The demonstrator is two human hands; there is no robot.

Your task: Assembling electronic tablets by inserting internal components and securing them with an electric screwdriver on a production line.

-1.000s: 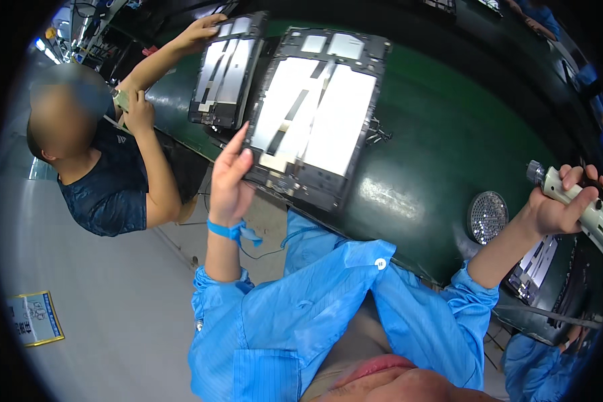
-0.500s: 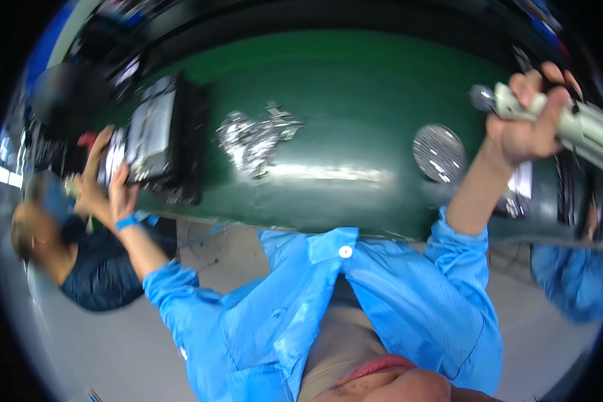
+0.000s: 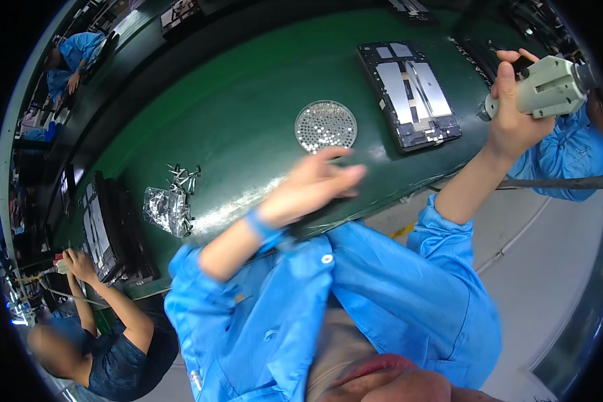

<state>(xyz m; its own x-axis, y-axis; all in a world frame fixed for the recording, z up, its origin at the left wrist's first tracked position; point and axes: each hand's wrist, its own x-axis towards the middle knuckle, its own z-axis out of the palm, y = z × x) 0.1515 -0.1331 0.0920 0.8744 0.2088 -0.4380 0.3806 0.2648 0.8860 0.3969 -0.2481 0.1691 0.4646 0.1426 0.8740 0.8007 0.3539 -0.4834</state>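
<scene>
My left hand (image 3: 313,189) is over the table just below a round screw tray (image 3: 325,125), its fingers apart and nothing visible in them. The tray is a clear disc full of small holes, some with bright pieces in them. My right hand (image 3: 512,110) is closed round a pale electric screwdriver (image 3: 551,87), held in the air at the right. The driver's tip points left, towards an opened tablet-like device (image 3: 419,94). That device lies flat, with silver plates and a dark frame showing.
A crumpled clear bag (image 3: 167,209) with small metal parts lies left of the tray. Further left stands a stack of dark devices (image 3: 114,231), where a co-worker (image 3: 117,342) works. Another person's blue sleeve (image 3: 563,161) is close behind my right hand. The green table (image 3: 248,100) has a near edge.
My left hand has left the device stack at the left and come to the round tray. The view has turned rightward, showing the opened device. My right hand still grips the electric screwdriver.
</scene>
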